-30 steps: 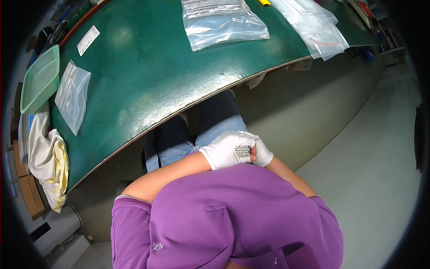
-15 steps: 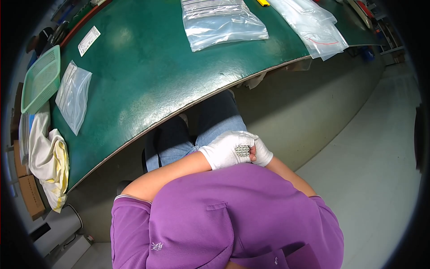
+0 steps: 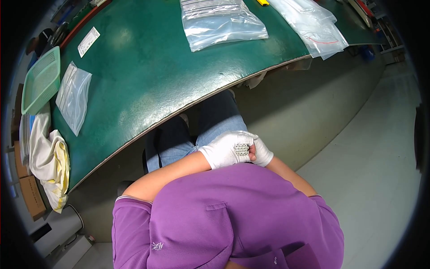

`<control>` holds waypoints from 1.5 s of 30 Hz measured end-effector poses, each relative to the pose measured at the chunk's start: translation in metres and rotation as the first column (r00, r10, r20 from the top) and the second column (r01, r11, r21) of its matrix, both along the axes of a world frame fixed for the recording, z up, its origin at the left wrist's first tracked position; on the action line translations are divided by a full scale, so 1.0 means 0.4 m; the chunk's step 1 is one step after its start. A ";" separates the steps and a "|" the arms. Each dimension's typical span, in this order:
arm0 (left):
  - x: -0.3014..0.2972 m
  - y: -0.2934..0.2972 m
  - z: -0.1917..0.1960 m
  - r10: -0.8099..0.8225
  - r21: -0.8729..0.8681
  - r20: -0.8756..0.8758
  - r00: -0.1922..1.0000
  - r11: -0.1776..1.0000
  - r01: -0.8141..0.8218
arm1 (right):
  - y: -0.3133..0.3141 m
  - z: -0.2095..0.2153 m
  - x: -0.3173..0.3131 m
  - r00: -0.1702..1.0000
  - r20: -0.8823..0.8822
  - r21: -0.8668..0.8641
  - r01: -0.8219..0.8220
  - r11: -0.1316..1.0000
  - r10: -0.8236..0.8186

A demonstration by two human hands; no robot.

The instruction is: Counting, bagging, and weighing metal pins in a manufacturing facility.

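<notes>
Nothing moved, both gloved hands' (image 3: 235, 152) grip closed on tube bundle (image 3: 241, 149), green table (image 3: 148, 76) ahead, plastic bags (image 3: 221, 22) beyond

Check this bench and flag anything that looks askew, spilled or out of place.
Little stands out. A cream cloth droops over the left end of the green table instead of lying flat. The clear bags lie closed, nothing spilled. Both gloved hands, left hand and right hand, hold a bundle of small metal tubes over the lap.
</notes>
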State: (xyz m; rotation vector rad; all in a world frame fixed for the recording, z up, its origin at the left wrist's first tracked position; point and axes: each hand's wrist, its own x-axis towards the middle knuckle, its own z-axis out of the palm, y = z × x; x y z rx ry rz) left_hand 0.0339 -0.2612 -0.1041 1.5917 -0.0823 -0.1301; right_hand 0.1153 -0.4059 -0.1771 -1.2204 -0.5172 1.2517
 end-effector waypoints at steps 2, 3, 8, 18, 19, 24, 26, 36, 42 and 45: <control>-0.002 -0.002 -0.006 0.010 -0.035 -0.015 1.000 0.999 -0.010 | -0.001 -0.001 0.001 0.998 0.060 0.003 -0.017 1.000 0.017; -0.003 -0.002 -0.007 0.020 -0.070 -0.029 0.999 0.997 -0.022 | -0.001 -0.001 0.001 0.992 0.121 0.006 -0.035 0.999 0.034; -0.001 0.003 -0.010 0.009 -0.012 0.014 1.000 1.000 -0.009 | 0.003 0.004 0.002 0.991 0.120 0.007 -0.052 0.999 0.051; -0.007 0.006 -0.022 0.003 -0.094 0.052 0.999 0.996 0.002 | 0.004 0.005 0.004 0.934 0.339 -0.043 -0.103 0.994 0.112; -0.007 0.006 -0.021 0.001 -0.094 0.052 0.999 0.996 0.004 | 0.004 0.004 0.005 0.934 0.340 -0.043 -0.102 0.994 0.110; -0.010 0.004 -0.021 0.003 -0.136 0.031 1.000 0.991 0.002 | -0.001 -0.013 0.006 0.928 0.350 -0.079 -0.108 0.991 0.128; -0.009 0.006 -0.017 0.006 -0.103 0.048 0.999 0.995 -0.001 | 0.003 0.000 0.006 0.923 0.362 -0.070 -0.111 0.991 0.129; -0.011 0.004 -0.022 0.019 -0.117 0.036 0.999 0.993 -0.015 | 0.010 0.017 0.006 0.957 0.255 -0.022 -0.140 0.990 0.141; -0.008 0.008 -0.014 0.002 -0.082 -0.027 1.000 0.997 -0.005 | 0.006 0.005 0.006 0.941 0.295 -0.067 -0.154 0.986 0.167; -0.015 0.010 -0.030 0.014 -0.180 0.011 1.000 0.984 -0.011 | 0.013 0.022 0.006 0.891 0.417 -0.105 -0.149 0.983 0.179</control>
